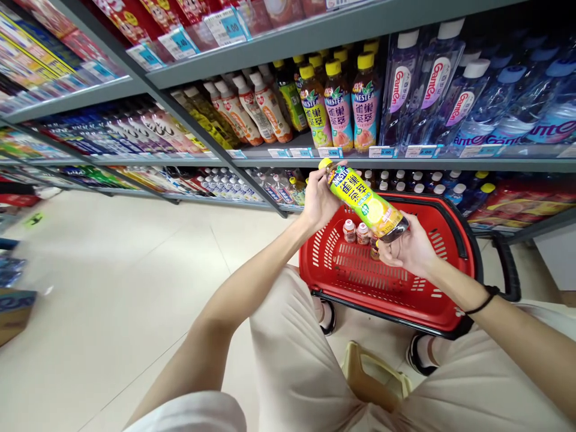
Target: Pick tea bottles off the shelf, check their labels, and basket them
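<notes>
Cradling tilted bottle (365, 203), arms (265, 270) forward.

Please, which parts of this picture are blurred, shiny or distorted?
Head view, centre: held bottle clear, its large lettering readable; head view, left edge: cardboard box blurred; head view, lower left: floor softly shiny; head view, top: shelves slanted, seemingly stretched.

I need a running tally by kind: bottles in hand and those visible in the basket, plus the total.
Held tea bottle: 1
Pale-capped bottles in the basket: 2
Partly hidden bottle in the basket: 1
Total: 4 bottles in view; the arms and held bottle cover part of the basket.
</notes>
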### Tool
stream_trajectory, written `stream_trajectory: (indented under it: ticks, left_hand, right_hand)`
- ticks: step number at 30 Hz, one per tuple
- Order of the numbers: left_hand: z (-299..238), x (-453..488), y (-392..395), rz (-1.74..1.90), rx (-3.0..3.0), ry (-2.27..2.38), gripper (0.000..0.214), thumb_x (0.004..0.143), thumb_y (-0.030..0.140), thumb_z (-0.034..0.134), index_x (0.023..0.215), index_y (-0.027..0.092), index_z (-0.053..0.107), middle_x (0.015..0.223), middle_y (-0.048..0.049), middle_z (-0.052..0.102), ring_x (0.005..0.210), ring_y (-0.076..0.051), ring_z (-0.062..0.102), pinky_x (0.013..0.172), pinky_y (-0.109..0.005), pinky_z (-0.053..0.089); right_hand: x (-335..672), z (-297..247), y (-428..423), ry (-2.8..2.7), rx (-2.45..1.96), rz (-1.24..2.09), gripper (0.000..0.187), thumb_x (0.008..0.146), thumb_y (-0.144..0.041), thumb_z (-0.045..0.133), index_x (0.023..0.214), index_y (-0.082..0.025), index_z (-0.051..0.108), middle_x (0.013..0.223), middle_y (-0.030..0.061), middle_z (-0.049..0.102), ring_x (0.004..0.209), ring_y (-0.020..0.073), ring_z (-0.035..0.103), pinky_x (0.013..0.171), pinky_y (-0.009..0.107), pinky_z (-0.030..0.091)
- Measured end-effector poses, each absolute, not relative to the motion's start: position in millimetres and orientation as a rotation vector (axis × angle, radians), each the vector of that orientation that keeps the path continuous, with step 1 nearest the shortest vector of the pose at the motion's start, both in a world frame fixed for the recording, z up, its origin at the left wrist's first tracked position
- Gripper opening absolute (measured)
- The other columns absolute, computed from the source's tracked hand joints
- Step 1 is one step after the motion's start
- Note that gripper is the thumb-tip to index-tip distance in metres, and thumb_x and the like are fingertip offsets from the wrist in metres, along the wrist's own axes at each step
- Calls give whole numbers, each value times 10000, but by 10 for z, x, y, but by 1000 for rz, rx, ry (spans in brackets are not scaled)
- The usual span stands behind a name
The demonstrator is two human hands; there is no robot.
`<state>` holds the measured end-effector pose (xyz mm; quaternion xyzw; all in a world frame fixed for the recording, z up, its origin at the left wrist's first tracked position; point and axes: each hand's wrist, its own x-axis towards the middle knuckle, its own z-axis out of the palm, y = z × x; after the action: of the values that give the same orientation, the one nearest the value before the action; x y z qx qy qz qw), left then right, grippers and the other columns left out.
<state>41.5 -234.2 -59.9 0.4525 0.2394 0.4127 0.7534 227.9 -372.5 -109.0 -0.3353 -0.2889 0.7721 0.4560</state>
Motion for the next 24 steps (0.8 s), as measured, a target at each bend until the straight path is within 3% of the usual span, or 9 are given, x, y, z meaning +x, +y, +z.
stream_trajectory:
  ticks: [6, 10, 14, 19, 24]
  left_hand:
    - [-631, 449, -2347, 896, 980, 542, 529, 874, 513, 610, 1310, 219, 671, 1402, -86, 708, 1392, -329, 605, 1169, -502, 477]
    - [-614, 427, -2334, 893, 955, 512, 492, 866, 452, 600, 1280, 195, 675, 1304, -89, 755, 1340, -314, 650, 1177, -491, 478]
    - [-615, 391, -2301, 887, 951, 511, 486, 865, 454, 568, 1250, 179, 678, 1246, -98, 775, 1273, -318, 694, 1150, -502, 504]
    - [-698, 377, -2201, 860, 1019, 505, 459, 871, 496, 562, 1132, 154, 723, 1152, -117, 797, 1185, -325, 729, 1092, -491, 542]
    - [-976, 358, -1968, 616, 1333, 678, 433, 847, 559, 648, 953, 156, 765, 1028, -110, 804, 995, -298, 741, 976, -432, 564]
  right_hand:
    - [2265, -1166, -3728, -760, -811, 1885, 634, 914, -758, 391, 913, -175, 640, 485, 2, 518, 365, 153, 392, 420, 293, 295]
    - [2220, -1151, -3736, -697, -854, 1909, 595, 953, -703, 404, 1017, -170, 658, 645, 69, 655, 459, 187, 525, 405, 272, 304]
    - [2174, -1124, -3758, -758, -893, 1972, 597, 959, -705, 485, 1104, -160, 682, 809, 124, 742, 585, 207, 622, 473, 287, 436]
    - [2110, -1142, -3765, -988, -987, 1955, 572, 914, -625, 686, 1223, -145, 647, 843, 67, 720, 530, 133, 573, 494, 268, 484]
    - [2110, -1458, -3699, -1215, -1351, 1626, 539, 839, -500, 846, 1210, -189, 610, 906, 5, 679, 490, 74, 544, 450, 219, 487]
